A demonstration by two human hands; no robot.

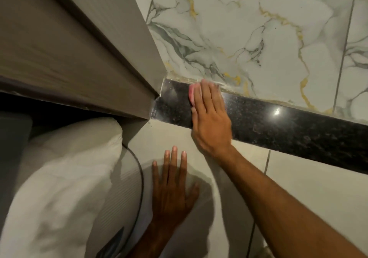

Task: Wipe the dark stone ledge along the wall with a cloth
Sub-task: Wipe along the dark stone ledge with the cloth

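Note:
A dark speckled stone ledge (pixel 278 124) runs along the wall from the centre to the right edge. My right hand (pixel 209 116) lies flat across its left part, fingers pointing up, pressing a pink cloth (pixel 191 93) onto the stone. Only a strip of the cloth shows at the hand's left side. My left hand (pixel 173 184) rests flat with fingers spread on the plain pale wall below the ledge and holds nothing.
White marble-patterned tiles (pixel 258 38) with grey and gold veins rise above the ledge. A brown wood-grain panel (pixel 69 48) meets the ledge's left end. A white pillow (pixel 65 168) lies at the lower left beside a thin dark cable (pixel 141 180).

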